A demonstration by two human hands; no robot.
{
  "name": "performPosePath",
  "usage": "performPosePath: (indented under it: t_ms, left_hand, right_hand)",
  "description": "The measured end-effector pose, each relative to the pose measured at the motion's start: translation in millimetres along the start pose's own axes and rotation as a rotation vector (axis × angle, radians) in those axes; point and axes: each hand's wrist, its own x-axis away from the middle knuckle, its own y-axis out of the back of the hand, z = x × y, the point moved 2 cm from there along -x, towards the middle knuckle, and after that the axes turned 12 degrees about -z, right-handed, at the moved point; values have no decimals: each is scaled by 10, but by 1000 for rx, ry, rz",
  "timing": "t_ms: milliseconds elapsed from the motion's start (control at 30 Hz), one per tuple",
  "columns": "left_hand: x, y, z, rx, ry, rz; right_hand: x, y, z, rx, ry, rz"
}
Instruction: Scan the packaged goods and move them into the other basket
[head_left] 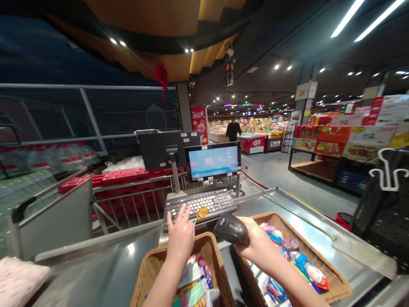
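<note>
Head view looks down a steel checkout worktop [322, 226] with two wicker baskets [315, 260] side by side at its near end. The right hand [257, 245] has its fingers closed around the handle of a black barcode scanner [230, 228], whose head points up and to the left, over the gap between the baskets. It should be light, hard plastic, and the handle is the natural place to hold it, though its smooth shell may slip a little.

The left hand [180, 234] is open, fingers spread, just off the near edge of a grey keyboard [200, 204]; whether the fingertips touch the keys is hard to tell. A small gold tag [202, 212] lies on the keyboard just beside those fingers.

Both baskets hold small shiny packets [287, 264], likely light and slippery, and soft enough to pinch by the edges.

Beyond the keyboard stands a lit till screen [212, 161] on a metal post. A folded pink cloth [19, 281] lies at the lower left, and a red rope barrier [255, 182] runs along the floor to the right of the till. A person in dark clothes [233, 130] stands far off among the shop displays.
</note>
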Motion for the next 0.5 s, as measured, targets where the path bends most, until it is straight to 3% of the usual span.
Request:
performPosePath:
  t_ms: [500]
  left_hand:
    - [201,96,328,-27,28,23]
  right_hand:
    - [11,-263,160,-32,20,56]
